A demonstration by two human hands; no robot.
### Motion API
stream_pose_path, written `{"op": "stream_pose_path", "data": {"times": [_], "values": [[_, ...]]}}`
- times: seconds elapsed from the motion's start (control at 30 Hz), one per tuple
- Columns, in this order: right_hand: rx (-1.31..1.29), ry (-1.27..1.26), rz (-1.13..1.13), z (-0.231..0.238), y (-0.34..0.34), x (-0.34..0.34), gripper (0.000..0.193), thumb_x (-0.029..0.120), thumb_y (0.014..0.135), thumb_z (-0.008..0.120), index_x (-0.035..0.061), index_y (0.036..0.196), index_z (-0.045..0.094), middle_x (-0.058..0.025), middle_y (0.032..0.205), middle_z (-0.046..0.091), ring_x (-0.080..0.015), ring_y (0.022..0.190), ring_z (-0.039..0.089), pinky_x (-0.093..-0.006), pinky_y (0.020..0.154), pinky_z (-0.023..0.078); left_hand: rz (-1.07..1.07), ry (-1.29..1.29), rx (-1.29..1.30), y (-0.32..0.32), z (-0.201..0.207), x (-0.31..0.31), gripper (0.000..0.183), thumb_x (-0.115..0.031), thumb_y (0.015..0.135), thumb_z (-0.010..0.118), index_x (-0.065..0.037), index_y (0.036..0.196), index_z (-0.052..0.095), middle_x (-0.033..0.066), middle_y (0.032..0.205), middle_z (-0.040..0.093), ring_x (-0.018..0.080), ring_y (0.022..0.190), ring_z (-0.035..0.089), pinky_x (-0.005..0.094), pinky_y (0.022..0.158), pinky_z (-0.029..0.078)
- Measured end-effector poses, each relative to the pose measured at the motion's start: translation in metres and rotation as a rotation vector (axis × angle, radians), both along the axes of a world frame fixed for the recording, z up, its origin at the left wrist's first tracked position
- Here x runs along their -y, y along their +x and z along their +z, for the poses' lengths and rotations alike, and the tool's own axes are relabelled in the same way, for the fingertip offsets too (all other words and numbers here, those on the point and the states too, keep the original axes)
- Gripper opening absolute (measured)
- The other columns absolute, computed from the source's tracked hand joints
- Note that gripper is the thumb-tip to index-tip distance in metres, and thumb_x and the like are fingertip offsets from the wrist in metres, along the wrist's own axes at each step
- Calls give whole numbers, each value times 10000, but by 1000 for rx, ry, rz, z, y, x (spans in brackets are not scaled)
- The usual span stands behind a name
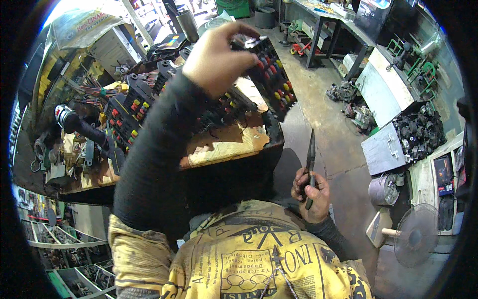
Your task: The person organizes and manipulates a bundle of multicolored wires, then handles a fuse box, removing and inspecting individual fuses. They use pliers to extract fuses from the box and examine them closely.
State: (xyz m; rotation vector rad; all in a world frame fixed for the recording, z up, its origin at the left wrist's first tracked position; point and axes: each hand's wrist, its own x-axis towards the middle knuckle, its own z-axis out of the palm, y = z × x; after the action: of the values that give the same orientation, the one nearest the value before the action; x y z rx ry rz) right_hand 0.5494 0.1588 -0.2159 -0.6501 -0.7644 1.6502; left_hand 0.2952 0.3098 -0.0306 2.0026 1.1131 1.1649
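Observation:
My left hand is raised at the far side of the workbench, its fingers closed on the top end of a black fuse box. Rows of small red and yellow pieces cover the face of the box, which hangs tilted past the bench corner. Lower down to the right, my right hand grips a slim, dark pointed tool, its tip upward; its exact kind is unclear. Similar black boxes with red and yellow pieces lie on the bench, partly hidden behind my left forearm.
A worn board covers the bench's near edge. At left lie wires and a dark tool with a silver head. To the right are a fan, a pile of dark parts, metal parts on the floor and a far table.

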Motion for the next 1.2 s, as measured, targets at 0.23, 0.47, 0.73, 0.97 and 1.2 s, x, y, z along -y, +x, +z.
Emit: {"op": "stream_pose_path", "data": {"times": [0.23, 0.47, 0.73, 0.97, 1.2], "values": [[-70, -67, 80, -17, 2, 0, 261, 161, 762, 662, -25, 911, 557, -86, 984, 484, -112, 683, 465, -224, 574, 399, -129, -15, -680, -53, 47, -97, 204, -50, 688, 748, -57, 889, 710, 53, 1054, 635, 146, 836, 634, 296, 749, 553], [-36, -127, 176, -21, 3, -8, 256, 149, 769, 658, -27, 925, 558, -69, 971, 487, -91, 697, 475, -215, 602, 397, 64, -458, -550, -75, 47, -95, 358, -71, 761, 708, -103, 1111, 640, 83, 1080, 604, 115, 862, 595, 277, 760, 533], [39, -74, 169, -25, -5, -7, 273, 194, 776, 649, -23, 919, 566, -62, 963, 495, -87, 679, 484, -220, 600, 396, 112, -149, -866, -58, 37, -85, 426, -162, 852, 620, -142, 1273, 557, 147, 1175, 594, 245, 1036, 583, 360, 918, 470], [18, -79, 145, -21, -6, -2, 279, 188, 760, 662, -29, 913, 576, -66, 961, 505, -93, 685, 497, -221, 595, 400, 103, 98, -1060, -57, 32, -71, 380, -288, 874, 610, -97, 1202, 593, 148, 1114, 630, 280, 1022, 596, 380, 934, 451], [58, 8, 141, -7, 8, -6, 306, 188, 714, 699, -42, 877, 581, -90, 953, 494, -121, 697, 489, -228, 579, 388, 127, 180, -976, -78, 59, -17, 349, -313, 922, 545, -69, 1165, 597, 122, 1009, 641, 234, 942, 602, 367, 856, 473]]}}
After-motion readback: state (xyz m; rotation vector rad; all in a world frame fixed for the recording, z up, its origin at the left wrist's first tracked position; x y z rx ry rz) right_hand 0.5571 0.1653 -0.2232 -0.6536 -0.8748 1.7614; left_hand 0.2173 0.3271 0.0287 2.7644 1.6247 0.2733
